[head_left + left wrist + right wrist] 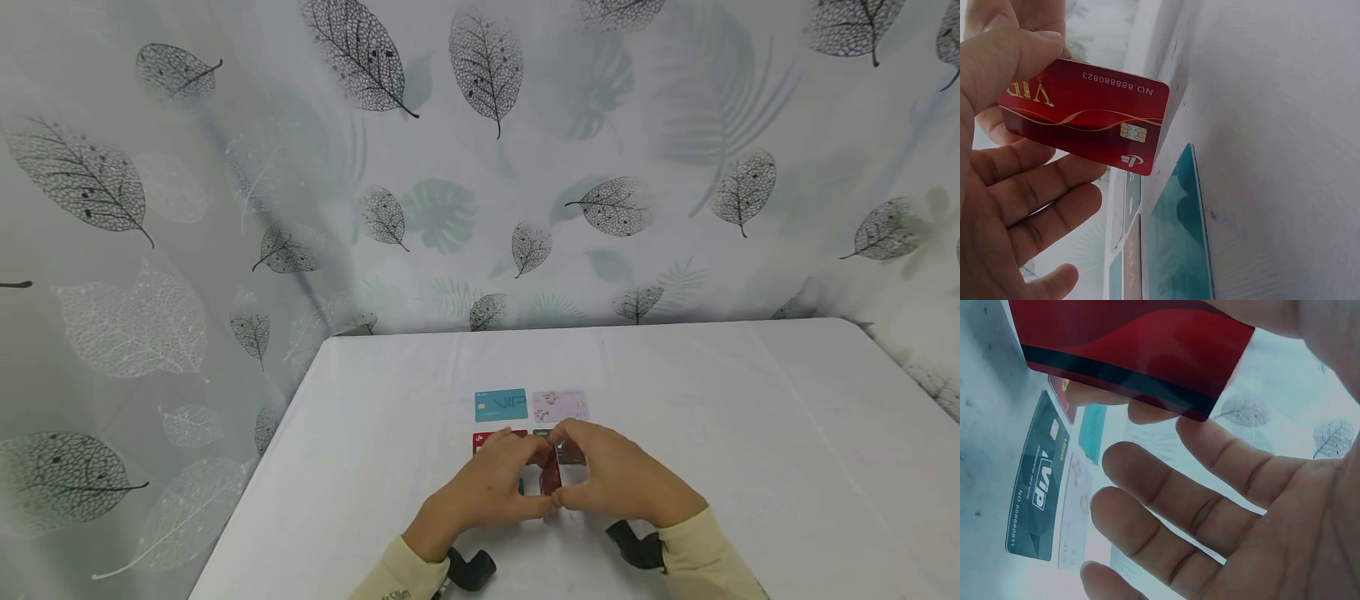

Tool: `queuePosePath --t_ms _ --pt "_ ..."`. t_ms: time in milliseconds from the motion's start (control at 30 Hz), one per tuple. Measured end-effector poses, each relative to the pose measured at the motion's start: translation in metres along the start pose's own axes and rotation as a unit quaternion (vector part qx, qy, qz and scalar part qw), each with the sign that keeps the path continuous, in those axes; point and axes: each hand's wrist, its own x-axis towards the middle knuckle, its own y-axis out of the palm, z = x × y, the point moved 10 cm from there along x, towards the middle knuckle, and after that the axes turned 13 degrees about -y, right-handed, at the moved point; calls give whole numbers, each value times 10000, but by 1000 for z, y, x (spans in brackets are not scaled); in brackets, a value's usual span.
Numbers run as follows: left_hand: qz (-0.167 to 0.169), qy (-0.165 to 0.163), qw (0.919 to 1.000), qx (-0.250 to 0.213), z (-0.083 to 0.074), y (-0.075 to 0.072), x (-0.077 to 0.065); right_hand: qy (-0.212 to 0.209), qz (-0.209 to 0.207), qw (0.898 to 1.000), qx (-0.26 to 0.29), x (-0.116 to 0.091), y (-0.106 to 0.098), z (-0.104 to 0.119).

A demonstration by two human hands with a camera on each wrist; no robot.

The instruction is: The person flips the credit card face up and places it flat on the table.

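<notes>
A red card (551, 475) with gold VIP lettering and a chip is held upright on edge, a little above the table. My left hand (495, 487) pinches it at one end, thumb on its chip side in the left wrist view. From the other side my right hand (615, 473) also pinches the card, its thumb at the top corner and index fingertip near the lower edge; its other fingers are spread. The card's back, with a dark stripe (1116, 378), faces the right wrist view. A teal card (1179, 237) lies below, mostly hidden by my left hand in the head view.
Beyond the hands, a teal VIP card (501, 405) and a pale pink card (561, 406) lie side by side on the white table (712, 400). Nearer are another red card (480, 441) and a dark grey VIP card (1038, 487). A leaf-print curtain (450, 208) hangs behind.
</notes>
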Motion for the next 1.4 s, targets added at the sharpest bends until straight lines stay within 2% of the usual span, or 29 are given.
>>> queuePosePath --t_ms 333,833,1167,1400 --pt "148 -57 9997 208 2 7 0 178 54 9996 -226 -2 -4 -2" --pt "263 -274 9986 370 6 10 0 329 52 9992 -222 -3 -5 -3" --pt "121 -203 9974 685 3 7 -2 755 206 9958 -473 -4 3 -11" --pt "-62 -121 9939 1099 0 6 -2 881 235 9908 -1004 -2 6 -12"
